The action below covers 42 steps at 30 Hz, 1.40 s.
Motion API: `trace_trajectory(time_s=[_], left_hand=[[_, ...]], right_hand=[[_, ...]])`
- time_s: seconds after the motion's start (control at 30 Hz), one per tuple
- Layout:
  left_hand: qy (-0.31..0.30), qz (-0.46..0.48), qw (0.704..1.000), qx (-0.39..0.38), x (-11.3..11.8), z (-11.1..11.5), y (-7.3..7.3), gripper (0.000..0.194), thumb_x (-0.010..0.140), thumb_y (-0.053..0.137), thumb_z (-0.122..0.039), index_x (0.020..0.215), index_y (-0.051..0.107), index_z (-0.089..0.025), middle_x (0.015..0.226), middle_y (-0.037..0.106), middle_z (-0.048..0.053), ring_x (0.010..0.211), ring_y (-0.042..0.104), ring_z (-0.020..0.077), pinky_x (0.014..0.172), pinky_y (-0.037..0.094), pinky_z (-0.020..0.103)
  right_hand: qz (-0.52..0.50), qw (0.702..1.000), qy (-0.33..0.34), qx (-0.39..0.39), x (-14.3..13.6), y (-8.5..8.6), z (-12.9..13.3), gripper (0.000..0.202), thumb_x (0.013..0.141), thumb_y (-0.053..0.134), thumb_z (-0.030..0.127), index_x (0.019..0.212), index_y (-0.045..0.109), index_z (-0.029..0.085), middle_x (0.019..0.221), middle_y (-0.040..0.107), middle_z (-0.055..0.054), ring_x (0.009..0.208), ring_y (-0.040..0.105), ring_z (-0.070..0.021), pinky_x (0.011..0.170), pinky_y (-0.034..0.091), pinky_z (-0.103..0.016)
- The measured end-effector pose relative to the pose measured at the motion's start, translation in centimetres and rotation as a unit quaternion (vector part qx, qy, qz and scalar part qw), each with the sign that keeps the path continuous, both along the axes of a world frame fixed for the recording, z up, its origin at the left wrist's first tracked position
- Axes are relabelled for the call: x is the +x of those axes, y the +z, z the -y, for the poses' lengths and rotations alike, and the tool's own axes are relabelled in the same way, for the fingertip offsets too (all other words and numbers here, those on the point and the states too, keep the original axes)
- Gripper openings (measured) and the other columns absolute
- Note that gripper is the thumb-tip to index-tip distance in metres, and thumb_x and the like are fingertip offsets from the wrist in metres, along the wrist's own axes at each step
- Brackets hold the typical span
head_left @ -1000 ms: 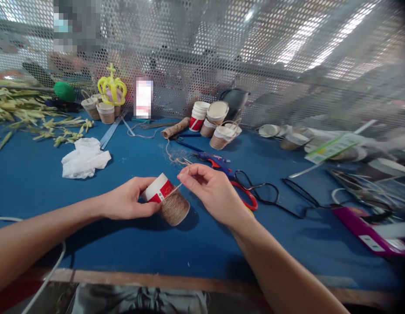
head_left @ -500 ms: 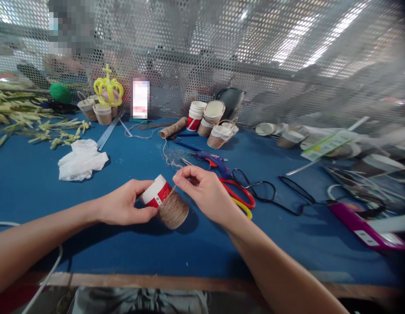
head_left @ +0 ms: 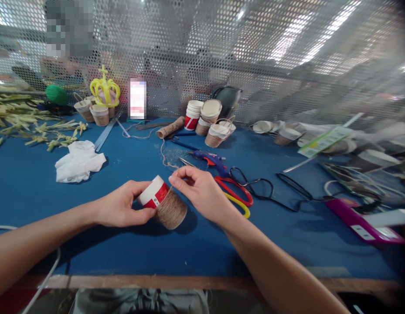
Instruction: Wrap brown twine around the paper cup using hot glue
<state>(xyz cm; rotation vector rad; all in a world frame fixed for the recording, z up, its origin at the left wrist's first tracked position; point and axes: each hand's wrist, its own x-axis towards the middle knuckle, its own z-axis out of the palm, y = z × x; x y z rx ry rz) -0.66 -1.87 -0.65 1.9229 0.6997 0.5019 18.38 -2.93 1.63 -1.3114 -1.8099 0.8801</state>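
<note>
A paper cup (head_left: 171, 210) lies tilted over the blue table, its lower part wound with brown twine and its upper band red and white. My left hand (head_left: 125, 204) grips it by the rim end, thumb on the near side. My right hand (head_left: 195, 189) pinches the twine (head_left: 169, 165) between thumb and fingertips, just above the edge of the wound part. From there the strand runs back to a roll of twine (head_left: 170, 127). Beside my right hand lie scissors (head_left: 238, 192) with red and yellow handles, partly hidden by that hand.
A blue glue gun (head_left: 210, 159) with a black cord lies behind the scissors. Twine-wrapped cups (head_left: 217, 134) and stacked paper cups (head_left: 193, 114) stand at the back. White cloth (head_left: 78, 161) lies left, a purple power strip (head_left: 362, 222) right. A perforated metal screen (head_left: 169, 56) borders the table.
The whole view has shifted slightly to the left. My hands keep the same hold on the cup and the twine, with barely any movement between them.
</note>
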Motion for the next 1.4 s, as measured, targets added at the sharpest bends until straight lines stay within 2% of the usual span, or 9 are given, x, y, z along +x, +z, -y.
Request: trace_trajectory(time_s=[0.53, 0.77, 0.87, 0.93, 1.07, 1.27, 1.4], left_hand=[[0.003, -0.009, 0.999, 0.038, 0.1, 0.1, 0.3, 0.01, 0.072, 0.05, -0.019, 0.077, 0.053, -0.011, 0.068, 0.054, 0.0, 0.06, 0.045, 0.0099, 0.059, 0.042, 0.021], [0.015, -0.001, 1.0, 0.021, 0.2, 0.0, 0.1, 0.01, 0.071, 0.051, -0.019, 0.077, 0.054, -0.012, 0.068, 0.054, 0.0, 0.06, 0.045, 0.0096, 0.058, 0.041, 0.02], [0.064, 0.031, 0.997, -0.005, 0.2, -0.5, -0.2, 0.02, 0.07, 0.053, -0.022, 0.087, 0.054, -0.011, 0.071, 0.055, 0.0, 0.06, 0.046, 0.009, 0.056, 0.04, 0.019], [0.103, 0.062, 0.993, -0.02, 0.2, -0.8, -0.3, 0.027, 0.071, 0.055, -0.023, 0.094, 0.053, -0.011, 0.076, 0.056, 0.001, 0.062, 0.047, 0.0093, 0.057, 0.041, 0.019], [0.136, 0.086, 0.987, -0.027, 0.3, -1.2, -0.4, 0.031, 0.071, 0.056, -0.024, 0.098, 0.053, -0.01, 0.08, 0.057, 0.002, 0.065, 0.049, 0.01, 0.061, 0.042, 0.019], [0.132, 0.102, 0.982, -0.083, 0.5, -1.5, -0.5, 0.035, 0.069, 0.06, -0.029, 0.097, 0.054, -0.009, 0.083, 0.06, 0.005, 0.069, 0.053, 0.0126, 0.066, 0.044, 0.024], [0.148, 0.11, 0.976, -0.118, 0.6, -1.7, -0.6, 0.035, 0.066, 0.063, -0.029, 0.094, 0.055, -0.009, 0.08, 0.061, 0.003, 0.066, 0.053, 0.0112, 0.063, 0.043, 0.023]], right_hand=[[-0.019, 0.999, 0.011, -0.029, -0.2, -0.8, -0.1, 0.02, 0.078, 0.051, 0.032, 0.069, 0.053, 0.014, 0.066, 0.054, 0.0, 0.058, 0.047, -0.0095, 0.054, 0.04, -0.022], [-0.012, 1.0, 0.001, -0.023, -0.3, -1.3, -0.3, 0.023, 0.079, 0.049, 0.035, 0.068, 0.052, 0.015, 0.065, 0.054, 0.0, 0.06, 0.049, -0.0104, 0.056, 0.042, -0.023], [-0.02, 0.999, -0.017, -0.034, 0.0, -1.5, -0.7, 0.033, 0.083, 0.04, 0.042, 0.077, 0.056, 0.014, 0.075, 0.059, -0.004, 0.071, 0.055, -0.0138, 0.064, 0.044, -0.027], [-0.039, 0.997, -0.002, -0.063, 0.2, -1.5, -0.8, 0.04, 0.084, 0.034, 0.047, 0.085, 0.057, 0.014, 0.085, 0.061, -0.007, 0.08, 0.057, -0.0164, 0.069, 0.045, -0.03], [-0.054, 0.99, 0.054, -0.12, 0.3, -1.4, -0.7, 0.043, 0.081, 0.043, 0.047, 0.107, 0.051, 0.013, 0.102, 0.059, -0.01, 0.089, 0.057, -0.0183, 0.074, 0.046, -0.032], [0.009, 0.997, 0.027, -0.066, 0.0, -1.8, -0.8, 0.042, 0.078, 0.05, 0.042, 0.108, 0.049, 0.012, 0.1, 0.06, -0.011, 0.085, 0.058, -0.0195, 0.074, 0.046, -0.037], [0.026, 0.999, 0.008, -0.018, -0.4, -2.3, -0.7, 0.041, 0.074, 0.056, 0.037, 0.107, 0.048, 0.014, 0.104, 0.058, -0.012, 0.094, 0.056, -0.0221, 0.08, 0.044, -0.039]])
